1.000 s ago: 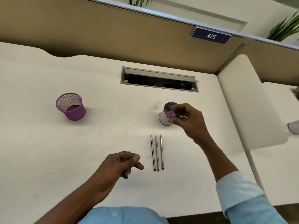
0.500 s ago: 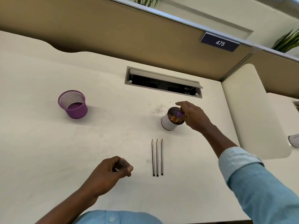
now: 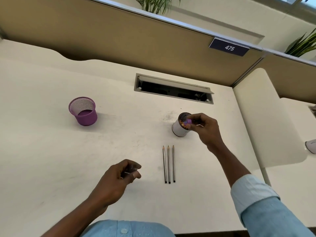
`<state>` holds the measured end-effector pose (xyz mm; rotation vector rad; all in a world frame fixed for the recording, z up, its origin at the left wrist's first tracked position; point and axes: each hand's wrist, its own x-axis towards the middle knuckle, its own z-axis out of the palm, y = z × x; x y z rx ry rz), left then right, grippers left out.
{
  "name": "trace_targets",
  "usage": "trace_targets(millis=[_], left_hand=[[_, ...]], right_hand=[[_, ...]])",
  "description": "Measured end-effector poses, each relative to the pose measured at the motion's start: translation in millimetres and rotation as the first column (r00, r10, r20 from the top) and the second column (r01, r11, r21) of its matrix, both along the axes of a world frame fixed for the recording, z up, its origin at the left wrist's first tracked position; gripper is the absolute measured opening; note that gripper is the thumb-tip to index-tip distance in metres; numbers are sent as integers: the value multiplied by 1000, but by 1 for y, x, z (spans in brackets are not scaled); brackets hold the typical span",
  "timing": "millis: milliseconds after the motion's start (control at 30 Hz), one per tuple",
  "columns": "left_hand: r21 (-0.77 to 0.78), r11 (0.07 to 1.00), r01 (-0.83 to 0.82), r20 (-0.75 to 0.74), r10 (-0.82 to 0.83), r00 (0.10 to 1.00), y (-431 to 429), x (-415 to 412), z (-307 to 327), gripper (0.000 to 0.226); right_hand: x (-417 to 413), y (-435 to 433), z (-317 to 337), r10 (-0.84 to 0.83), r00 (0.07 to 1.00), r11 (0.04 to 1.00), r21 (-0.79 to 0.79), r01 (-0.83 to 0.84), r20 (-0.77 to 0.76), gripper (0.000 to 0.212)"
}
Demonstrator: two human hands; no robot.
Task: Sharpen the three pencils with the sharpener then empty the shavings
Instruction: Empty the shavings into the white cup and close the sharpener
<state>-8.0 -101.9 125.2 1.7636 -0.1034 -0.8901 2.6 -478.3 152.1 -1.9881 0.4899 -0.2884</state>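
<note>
Purple mesh basket (image 3: 83,111); white cup (image 3: 179,128); purple sharpener (image 3: 188,121); grey pencils (image 3: 168,164); cream desk (image 3: 51,151); light-blue sleeve (image 3: 256,199).

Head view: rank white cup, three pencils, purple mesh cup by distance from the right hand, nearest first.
1. White cup: directly beside the right hand, on its left.
2. Pencils: lower left, nearer the camera.
3. Purple mesh cup: far left, well away.

An open-plan office workstation: a cream desk (image 3: 51,151) backed by a tan partition panel (image 3: 102,36), a dark blue number plate reading 475 (image 3: 229,48), and a grey metal cable hatch (image 3: 172,82) set in the desktop.
</note>
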Motion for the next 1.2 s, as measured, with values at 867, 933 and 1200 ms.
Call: trace_targets(millis=[867,933,1200], left_hand=[[-97,991,-92,203,110,973,34,-56,24,18],[-98,992,-82,207,101,973,36,-59,25,17],[-56,988,-146,183,154,971,42,-69,26,28]], right_hand=[[-100,190,9,477,859,849,154,-505,188,29],[-102,194,9,499,848,843,127,-523,179,30],[-104,200,11,551,816,827,12,-562,174,33]])
